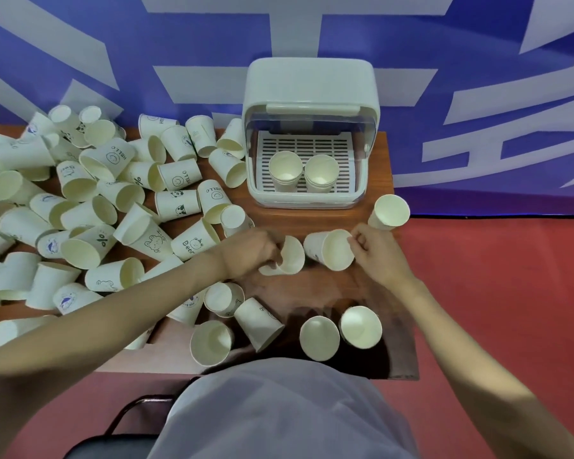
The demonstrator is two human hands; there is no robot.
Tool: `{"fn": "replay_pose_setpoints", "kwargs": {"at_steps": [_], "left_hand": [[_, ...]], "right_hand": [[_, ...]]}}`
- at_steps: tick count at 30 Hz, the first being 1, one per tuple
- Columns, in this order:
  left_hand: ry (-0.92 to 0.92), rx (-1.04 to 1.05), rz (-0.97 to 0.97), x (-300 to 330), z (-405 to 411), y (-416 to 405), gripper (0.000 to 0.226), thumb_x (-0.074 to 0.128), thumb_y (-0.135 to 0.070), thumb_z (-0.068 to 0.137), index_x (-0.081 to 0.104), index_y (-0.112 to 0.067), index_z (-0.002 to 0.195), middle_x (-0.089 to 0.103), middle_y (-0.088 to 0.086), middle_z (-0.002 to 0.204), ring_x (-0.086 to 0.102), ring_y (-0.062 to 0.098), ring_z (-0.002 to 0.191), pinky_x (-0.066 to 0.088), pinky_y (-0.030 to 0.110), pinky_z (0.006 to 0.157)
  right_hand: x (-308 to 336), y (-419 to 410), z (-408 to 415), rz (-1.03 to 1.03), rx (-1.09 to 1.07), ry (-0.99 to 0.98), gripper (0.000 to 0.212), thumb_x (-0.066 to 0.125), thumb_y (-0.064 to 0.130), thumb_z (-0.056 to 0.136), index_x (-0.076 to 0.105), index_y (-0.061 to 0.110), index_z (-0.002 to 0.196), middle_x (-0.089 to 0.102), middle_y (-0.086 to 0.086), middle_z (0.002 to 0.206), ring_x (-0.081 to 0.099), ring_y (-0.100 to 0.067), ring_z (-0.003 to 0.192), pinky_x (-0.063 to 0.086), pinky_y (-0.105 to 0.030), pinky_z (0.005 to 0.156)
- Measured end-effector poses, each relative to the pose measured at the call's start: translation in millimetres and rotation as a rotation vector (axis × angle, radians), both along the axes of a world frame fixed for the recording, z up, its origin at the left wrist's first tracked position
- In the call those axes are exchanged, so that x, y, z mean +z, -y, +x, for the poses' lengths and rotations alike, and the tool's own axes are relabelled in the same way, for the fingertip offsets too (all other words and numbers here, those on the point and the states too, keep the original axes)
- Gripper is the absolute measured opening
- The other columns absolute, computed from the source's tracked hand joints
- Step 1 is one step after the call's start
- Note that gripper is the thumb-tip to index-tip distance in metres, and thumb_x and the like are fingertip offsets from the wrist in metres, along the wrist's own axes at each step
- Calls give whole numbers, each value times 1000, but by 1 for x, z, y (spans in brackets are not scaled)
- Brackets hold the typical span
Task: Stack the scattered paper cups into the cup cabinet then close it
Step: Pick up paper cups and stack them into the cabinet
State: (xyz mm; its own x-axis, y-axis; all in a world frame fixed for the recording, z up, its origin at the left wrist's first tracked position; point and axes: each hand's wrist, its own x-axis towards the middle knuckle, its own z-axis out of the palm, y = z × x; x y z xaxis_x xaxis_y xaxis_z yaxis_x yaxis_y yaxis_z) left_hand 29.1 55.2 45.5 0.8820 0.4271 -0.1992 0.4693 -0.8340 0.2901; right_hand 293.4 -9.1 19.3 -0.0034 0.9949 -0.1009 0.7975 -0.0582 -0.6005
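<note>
The white cup cabinet (312,84) stands open at the table's back right, its clear lid raised. Two short stacks of paper cups (285,168) (322,172) stand upright on its slotted tray (309,145). In front of it my left hand (251,251) grips a paper cup (292,256) by its rim, tilted with its mouth to the right. My right hand (376,251) pinches the rim of a second cup (330,248) lying on its side. Several loose cups (106,200) lie scattered across the table's left half.
One cup (390,212) stands tilted at the table's right edge beside the cabinet. Several cups (318,337) sit near the front edge of the wooden table (371,286). A blue and white wall rises behind. A black chair (126,422) shows below left.
</note>
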Motion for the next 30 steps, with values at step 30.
{"fn": "replay_pose_setpoints", "kwargs": {"at_steps": [30], "left_hand": [[447,577,176,-19,18,-107,15,60,-9,85,74,-5,89,64,13,84,62,32,77,49,32,66]], "right_hand": [[3,-148,-19,206,-291,143,22,45,10,92,59,-1,78,47,-10,61,43,-26,57,24,-28,53]]}}
